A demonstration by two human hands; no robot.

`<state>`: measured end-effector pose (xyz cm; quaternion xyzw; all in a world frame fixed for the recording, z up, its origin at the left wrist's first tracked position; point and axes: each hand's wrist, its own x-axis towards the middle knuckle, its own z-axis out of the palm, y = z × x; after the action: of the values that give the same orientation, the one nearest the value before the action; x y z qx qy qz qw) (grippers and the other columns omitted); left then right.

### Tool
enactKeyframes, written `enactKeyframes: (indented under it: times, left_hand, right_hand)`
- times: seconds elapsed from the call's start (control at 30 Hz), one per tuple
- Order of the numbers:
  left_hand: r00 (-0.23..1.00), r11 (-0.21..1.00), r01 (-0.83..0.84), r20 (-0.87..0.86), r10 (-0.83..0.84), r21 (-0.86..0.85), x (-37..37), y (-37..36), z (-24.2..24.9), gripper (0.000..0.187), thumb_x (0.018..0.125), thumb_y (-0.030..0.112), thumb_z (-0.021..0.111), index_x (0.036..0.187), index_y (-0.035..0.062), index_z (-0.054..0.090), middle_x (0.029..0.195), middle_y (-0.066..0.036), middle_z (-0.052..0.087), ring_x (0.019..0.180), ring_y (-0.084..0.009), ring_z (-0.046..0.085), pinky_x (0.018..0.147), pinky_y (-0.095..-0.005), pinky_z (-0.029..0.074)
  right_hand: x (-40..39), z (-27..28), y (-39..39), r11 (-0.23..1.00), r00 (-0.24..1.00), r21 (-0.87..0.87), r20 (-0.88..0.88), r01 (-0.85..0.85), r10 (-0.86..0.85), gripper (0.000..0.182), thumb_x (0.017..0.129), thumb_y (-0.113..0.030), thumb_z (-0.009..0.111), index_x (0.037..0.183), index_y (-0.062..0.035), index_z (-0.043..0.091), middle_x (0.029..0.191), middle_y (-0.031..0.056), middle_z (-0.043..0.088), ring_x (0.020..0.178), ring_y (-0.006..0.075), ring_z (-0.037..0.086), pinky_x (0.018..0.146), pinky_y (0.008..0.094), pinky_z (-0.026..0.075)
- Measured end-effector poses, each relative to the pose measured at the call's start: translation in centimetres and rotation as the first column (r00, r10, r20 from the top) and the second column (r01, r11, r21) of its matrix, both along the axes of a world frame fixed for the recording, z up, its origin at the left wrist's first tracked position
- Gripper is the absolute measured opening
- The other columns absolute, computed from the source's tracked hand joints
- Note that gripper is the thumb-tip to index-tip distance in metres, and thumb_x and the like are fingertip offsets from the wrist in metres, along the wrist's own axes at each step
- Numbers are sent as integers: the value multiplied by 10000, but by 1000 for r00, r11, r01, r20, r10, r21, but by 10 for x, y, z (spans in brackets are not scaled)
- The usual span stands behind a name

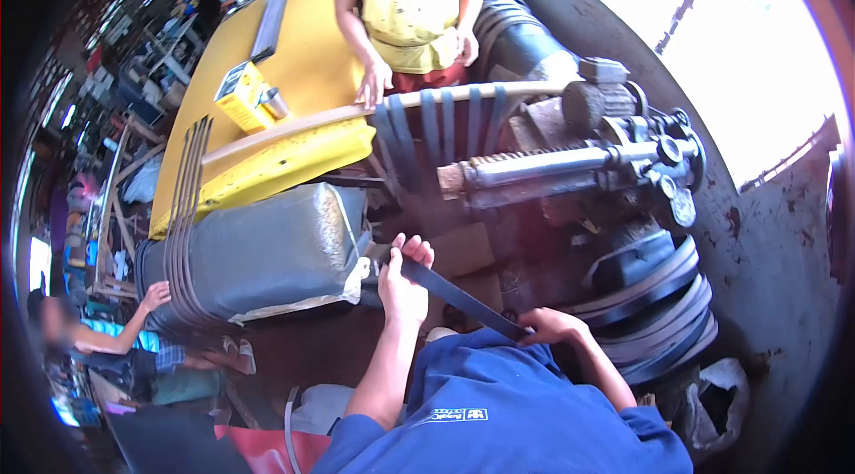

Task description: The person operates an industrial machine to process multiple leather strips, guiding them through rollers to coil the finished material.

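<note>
A dark flat strap [463, 299] runs slantwise between my two hands in front of my blue shirt. My left hand [406, 282] grips its upper end, fingers curled round it, beside the corner of a large grey-black padded block [258, 242]. My right hand [552, 327] is closed on the lower end, close to my shirt. To the right of that hand lies a pile of coiled dark and brown straps [659, 314]. Ahead of my hands stands a machine with a long metal roller [552, 164].
A person in a yellow top [414, 2] stands across, one hand on a pole [303, 126] with straps [445, 126] hanging over it. Another person's hand [156, 296] touches straps round the block's left end. A yellow table [312, 37] bears a yellow box [247, 98].
</note>
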<state>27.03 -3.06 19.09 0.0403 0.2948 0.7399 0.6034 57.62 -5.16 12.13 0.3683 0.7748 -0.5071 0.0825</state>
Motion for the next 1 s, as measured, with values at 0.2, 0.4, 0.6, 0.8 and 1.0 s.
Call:
enactKeyframes:
  times: [0.2,0.4,0.6,0.8,1.0]
  left_hand:
    - [933,942,300,-253,-256,150,102,-52,55,318,1042,255,391,1205,13,518,1066,-166,639,1020,-287,630,960,-435,477]
    - [473,433,874,-586,-658,220,161,-27,113,746,920,520,530,1405,-14,339,1313,-164,514,1234,-264,487,1061,-393,355]
    - [10,-296,935,-851,-524,193,295,-29,61,654,975,508,456,1354,-25,445,1233,-159,606,1218,-281,539,1059,-393,369]
    - [-54,-108,994,-976,-213,-31,354,-56,-9,674,937,316,584,1444,-24,296,1413,-251,434,1314,-364,432,1113,-415,333]
    - [-67,110,986,-897,-437,-127,238,-16,22,648,887,241,679,1424,33,381,1335,-177,549,1242,-286,534,1066,-404,416]
  right_hand:
    - [-48,82,4,989,835,-34,-532,146,-141,521,844,-373,728,1173,-1,573,1085,175,651,1010,281,634,883,404,489]
    - [56,186,-29,916,613,5,-745,401,-264,277,818,-253,775,867,1,675,748,79,682,678,197,669,653,321,521]
    - [154,267,-44,343,-13,-63,-989,937,-144,381,1026,-321,457,951,28,587,537,18,495,419,98,396,453,241,318]
    - [332,284,-23,-249,-192,-107,-918,963,-346,261,1008,-268,531,1141,-46,565,695,-32,472,537,41,392,472,182,333]
    - [525,97,23,-423,-361,-28,-575,905,-734,234,914,-271,680,876,-84,545,642,1,529,524,96,510,478,240,431]
